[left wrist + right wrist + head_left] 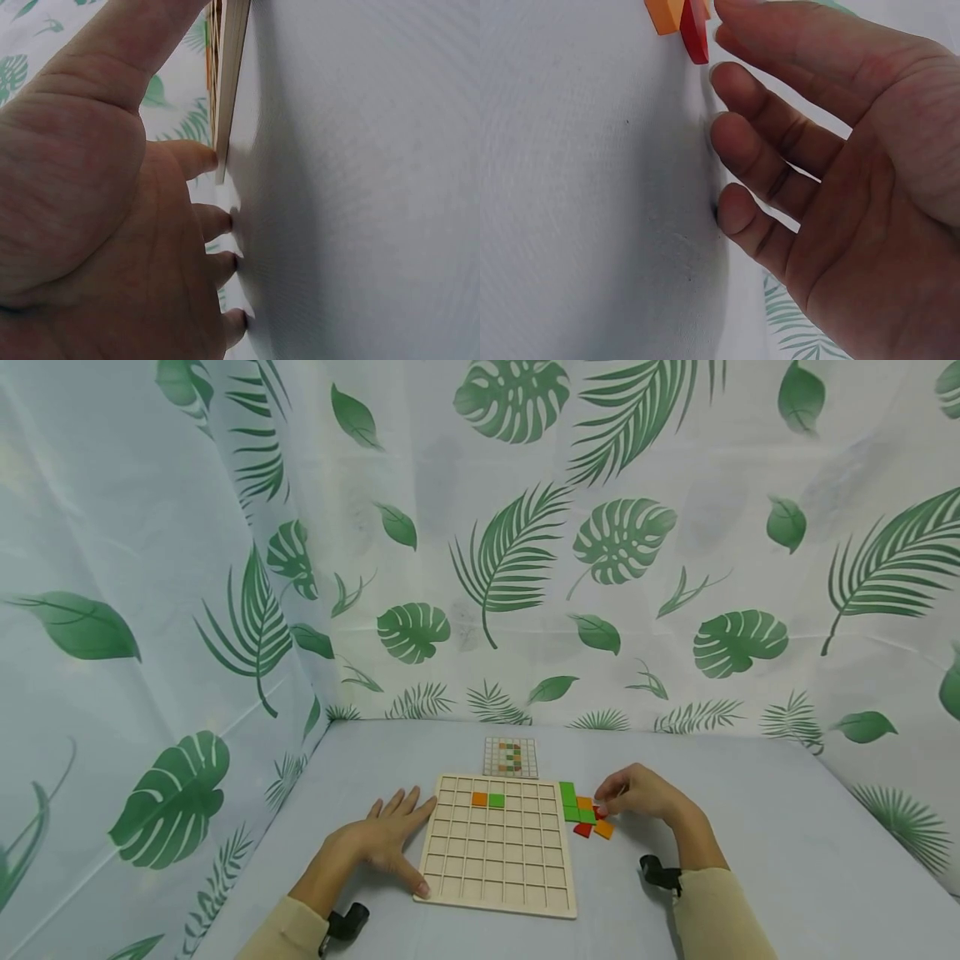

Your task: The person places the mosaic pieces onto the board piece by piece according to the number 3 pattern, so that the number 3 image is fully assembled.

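Observation:
A square wooden grid board [495,860] lies on the table, with an orange tile [479,799] and a green tile [497,801] side by side in one of its upper rows. My left hand [386,839] rests with spread fingers along the board's left side, the thumb at the near left corner. At the board's right, my right hand [637,793] reaches down to a small group of tiles, fingers loosely bent. Its fingertips are at a red tile [694,34], which overlaps an orange tile [662,16] in the right wrist view.
Green tiles [567,795] lie against the board's right edge, with another red tile [582,830] and a loose orange tile [603,830] nearby. Behind the board is a small pattern card [511,757] printed with a coloured grid. A leaf-print curtain [510,568] encloses the back and sides.

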Tool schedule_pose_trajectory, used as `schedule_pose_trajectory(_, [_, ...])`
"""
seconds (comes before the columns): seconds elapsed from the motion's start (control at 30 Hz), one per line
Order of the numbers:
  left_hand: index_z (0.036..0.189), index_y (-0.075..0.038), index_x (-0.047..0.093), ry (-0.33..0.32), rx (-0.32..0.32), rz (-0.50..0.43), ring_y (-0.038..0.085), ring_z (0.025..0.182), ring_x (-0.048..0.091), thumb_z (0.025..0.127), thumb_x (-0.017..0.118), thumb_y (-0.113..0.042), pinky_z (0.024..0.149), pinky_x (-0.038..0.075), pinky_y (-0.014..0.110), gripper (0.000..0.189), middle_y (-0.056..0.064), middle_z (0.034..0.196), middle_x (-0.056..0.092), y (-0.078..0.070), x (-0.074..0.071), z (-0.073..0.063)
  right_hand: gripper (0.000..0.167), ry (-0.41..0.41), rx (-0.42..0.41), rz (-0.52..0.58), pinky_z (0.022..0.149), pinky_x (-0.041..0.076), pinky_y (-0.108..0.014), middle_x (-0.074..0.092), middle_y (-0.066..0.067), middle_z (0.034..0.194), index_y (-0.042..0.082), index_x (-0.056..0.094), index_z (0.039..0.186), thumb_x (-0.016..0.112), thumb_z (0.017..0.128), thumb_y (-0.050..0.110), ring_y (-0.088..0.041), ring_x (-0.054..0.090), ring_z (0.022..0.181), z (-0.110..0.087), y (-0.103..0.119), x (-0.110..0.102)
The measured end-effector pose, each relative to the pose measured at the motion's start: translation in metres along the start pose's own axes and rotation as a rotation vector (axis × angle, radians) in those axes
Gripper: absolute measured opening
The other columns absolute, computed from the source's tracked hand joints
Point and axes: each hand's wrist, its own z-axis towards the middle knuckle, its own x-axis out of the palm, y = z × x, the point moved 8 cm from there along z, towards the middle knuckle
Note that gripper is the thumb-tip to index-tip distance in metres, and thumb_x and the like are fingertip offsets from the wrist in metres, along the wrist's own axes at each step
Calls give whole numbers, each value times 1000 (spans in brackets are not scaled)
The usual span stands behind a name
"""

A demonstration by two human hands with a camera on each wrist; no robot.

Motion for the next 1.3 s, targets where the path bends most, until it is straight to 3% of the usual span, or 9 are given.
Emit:
schedule_pose_trajectory(0.4, [169,-24,16,3,6,-4,39,163,0,59,90,-72,129,3,65,141,15,176,4,1,1,2,12,27,-58,-15,70,44,-34,72,-2,83,10,81,93,87,83,13,-20,56,82,-2,7,4])
schedule_pose_trajectory(0.83, [169,-22,16,2,8,-2,41,163,1,60,92,-69,128,3,67,141,18,176,4,-2,-1,-1,12,24,-51,-22,71,45,-34,71,-1,81,10,79,90,88,82,12,-20,56,81,-2,8,6])
schedule_pose_trajectory(1.1, [168,-21,17,-1,10,-1,41,163,3,60,92,-68,128,5,67,140,18,175,6,-2,-1,-2,18,49,-71,-5,73,47,-34,69,-4,83,6,71,92,86,83,9,-21,58,81,-1,13,8])
schedule_pose_trajectory(1.3, [169,-21,17,2,9,0,41,163,2,59,92,-70,128,4,67,141,17,176,6,-1,-1,0,13,-30,-81,15,78,51,-33,68,-5,91,7,73,101,78,89,5,-22,58,86,0,14,0])
